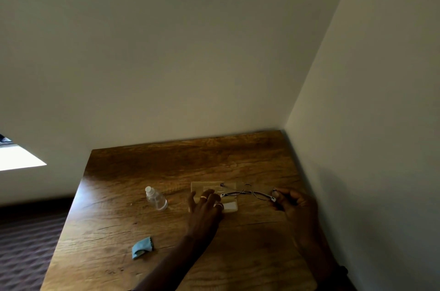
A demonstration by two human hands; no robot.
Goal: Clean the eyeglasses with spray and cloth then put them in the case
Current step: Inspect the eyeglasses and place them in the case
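Observation:
Thin-framed eyeglasses [247, 193] hang just above the wooden table [166, 167], lenses facing me. My left hand [206, 207] pinches the frame's left corner, fingers spread over an open beige case [207, 187] lying flat underneath. My right hand [294, 202] grips the frame's right corner. A small clear spray bottle [156, 198] lies tilted to the left of the case. A crumpled blue cloth [142, 247] sits nearer me on the left side of the table.
The table fills a room corner, with walls [369, 124] close behind and on the right. Its left edge drops to dark carpet [26, 243]. A bright window patch [16, 157] shows at far left.

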